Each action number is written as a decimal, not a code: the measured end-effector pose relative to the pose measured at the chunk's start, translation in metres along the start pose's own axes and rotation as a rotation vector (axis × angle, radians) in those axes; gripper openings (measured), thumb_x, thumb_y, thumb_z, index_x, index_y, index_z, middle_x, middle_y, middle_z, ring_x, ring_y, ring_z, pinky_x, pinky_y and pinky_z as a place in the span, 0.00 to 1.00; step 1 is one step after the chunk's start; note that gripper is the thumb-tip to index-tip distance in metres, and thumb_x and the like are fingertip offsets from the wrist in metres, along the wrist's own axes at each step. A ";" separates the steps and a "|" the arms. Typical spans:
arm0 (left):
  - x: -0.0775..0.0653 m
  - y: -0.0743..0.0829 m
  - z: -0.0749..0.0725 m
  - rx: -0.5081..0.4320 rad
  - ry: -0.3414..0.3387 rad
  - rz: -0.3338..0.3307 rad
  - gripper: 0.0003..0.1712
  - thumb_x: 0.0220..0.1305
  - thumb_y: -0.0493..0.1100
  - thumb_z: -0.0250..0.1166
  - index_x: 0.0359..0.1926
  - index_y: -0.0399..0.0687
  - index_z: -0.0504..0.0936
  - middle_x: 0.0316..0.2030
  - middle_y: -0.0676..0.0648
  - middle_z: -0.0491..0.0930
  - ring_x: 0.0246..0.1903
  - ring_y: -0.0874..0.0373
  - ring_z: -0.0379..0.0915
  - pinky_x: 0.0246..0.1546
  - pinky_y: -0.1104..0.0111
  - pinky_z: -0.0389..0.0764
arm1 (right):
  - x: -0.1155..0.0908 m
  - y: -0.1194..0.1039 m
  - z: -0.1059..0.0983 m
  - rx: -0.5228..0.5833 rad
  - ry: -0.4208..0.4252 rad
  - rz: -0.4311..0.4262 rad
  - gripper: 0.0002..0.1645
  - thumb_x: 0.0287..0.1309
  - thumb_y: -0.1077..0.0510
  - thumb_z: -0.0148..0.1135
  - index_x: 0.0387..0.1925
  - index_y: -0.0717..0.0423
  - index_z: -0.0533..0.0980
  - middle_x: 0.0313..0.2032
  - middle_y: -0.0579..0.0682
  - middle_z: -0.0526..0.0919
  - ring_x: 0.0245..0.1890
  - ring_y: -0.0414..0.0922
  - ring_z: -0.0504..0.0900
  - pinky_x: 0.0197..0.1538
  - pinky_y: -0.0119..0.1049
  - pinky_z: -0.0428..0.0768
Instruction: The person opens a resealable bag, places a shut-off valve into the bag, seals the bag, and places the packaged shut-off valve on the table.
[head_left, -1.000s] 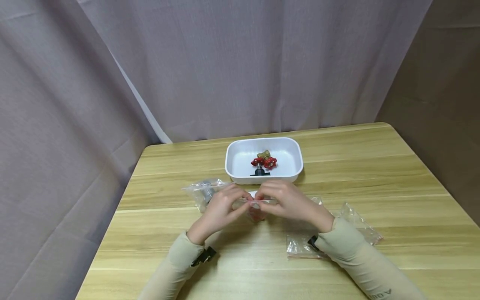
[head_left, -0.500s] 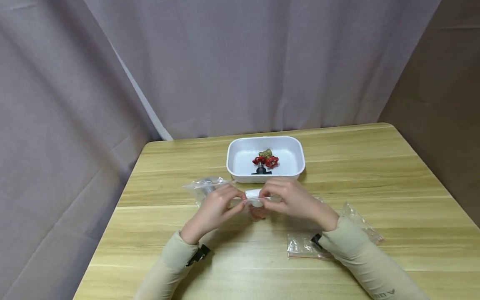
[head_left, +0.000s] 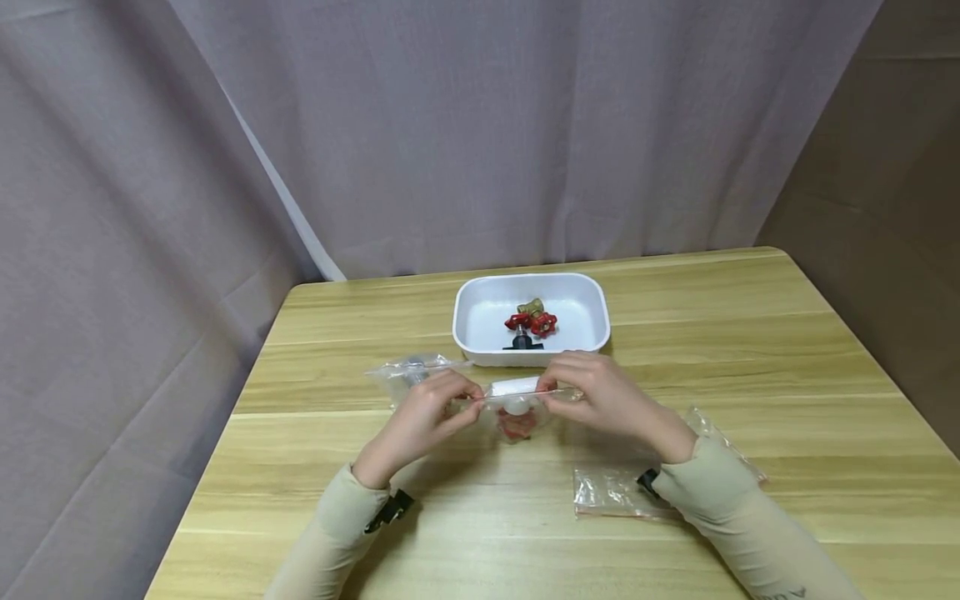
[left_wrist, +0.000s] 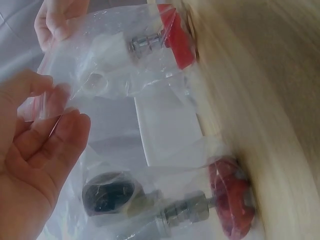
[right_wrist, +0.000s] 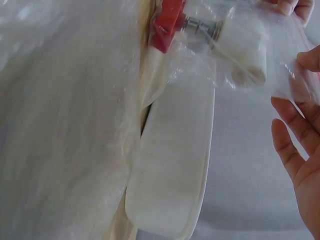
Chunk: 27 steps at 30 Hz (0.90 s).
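Resting across the lower view: wood-grain table (head_left: 480, 542). White tray (head_left: 529, 359) stands toward its far side. Nearer the wearer, in front of the tray, both hands hold a clear zip bag (left_wrist: 117, 82) between them. Left hand (head_left: 420, 421): thumb and fingertips pinch one end of the bag's top edge. Right hand (head_left: 607, 404): pinches the other end likewise. Film thin, creased, glossy. Inside: valve, its white body (right_wrist: 244, 47) smooth and tubular with a rounded end; bright red handle (right_wrist: 168, 25), lowest, contact with table undetermined; shiny metal neck (right_wrist: 200, 26) joining the two.
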<state>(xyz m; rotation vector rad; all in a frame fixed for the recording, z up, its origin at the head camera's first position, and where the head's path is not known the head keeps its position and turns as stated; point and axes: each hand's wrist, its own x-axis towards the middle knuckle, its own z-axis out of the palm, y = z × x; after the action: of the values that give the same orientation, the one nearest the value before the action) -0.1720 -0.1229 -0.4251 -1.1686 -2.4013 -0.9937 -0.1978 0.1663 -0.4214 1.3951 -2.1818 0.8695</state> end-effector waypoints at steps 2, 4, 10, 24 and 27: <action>0.000 0.001 -0.001 0.015 -0.005 -0.001 0.02 0.65 0.38 0.68 0.38 0.44 0.85 0.36 0.50 0.85 0.37 0.55 0.80 0.38 0.64 0.83 | -0.002 0.001 -0.002 -0.002 0.004 0.006 0.09 0.51 0.62 0.73 0.35 0.51 0.82 0.35 0.40 0.85 0.37 0.39 0.83 0.44 0.37 0.83; -0.001 0.002 -0.003 0.037 -0.008 -0.005 0.02 0.65 0.38 0.68 0.38 0.44 0.85 0.36 0.50 0.86 0.36 0.56 0.79 0.36 0.67 0.82 | -0.004 0.003 -0.004 -0.005 0.010 0.007 0.08 0.53 0.61 0.73 0.35 0.51 0.82 0.35 0.40 0.85 0.37 0.39 0.83 0.44 0.36 0.83; -0.003 0.003 -0.006 0.079 -0.001 0.000 0.02 0.64 0.38 0.69 0.37 0.44 0.85 0.34 0.51 0.86 0.34 0.61 0.77 0.36 0.75 0.79 | -0.010 0.007 -0.007 0.001 0.023 0.013 0.05 0.56 0.59 0.71 0.35 0.52 0.83 0.35 0.41 0.86 0.36 0.39 0.83 0.43 0.36 0.83; -0.004 0.004 -0.011 0.226 -0.003 0.059 0.03 0.63 0.38 0.69 0.36 0.43 0.84 0.35 0.49 0.85 0.37 0.58 0.80 0.39 0.72 0.82 | -0.017 0.013 -0.008 -0.006 0.055 0.026 0.03 0.60 0.56 0.68 0.34 0.52 0.83 0.33 0.40 0.85 0.34 0.39 0.83 0.39 0.35 0.83; -0.003 0.005 -0.011 0.256 0.005 0.079 0.03 0.63 0.38 0.69 0.36 0.43 0.84 0.35 0.49 0.85 0.37 0.58 0.80 0.40 0.70 0.82 | -0.017 0.013 -0.009 0.009 0.058 0.025 0.02 0.59 0.59 0.68 0.35 0.52 0.83 0.33 0.40 0.85 0.34 0.39 0.83 0.40 0.35 0.83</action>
<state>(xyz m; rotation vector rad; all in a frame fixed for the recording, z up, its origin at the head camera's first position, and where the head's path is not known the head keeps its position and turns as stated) -0.1667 -0.1307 -0.4168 -1.1540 -2.3724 -0.6415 -0.2021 0.1873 -0.4296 1.3334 -2.1588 0.9179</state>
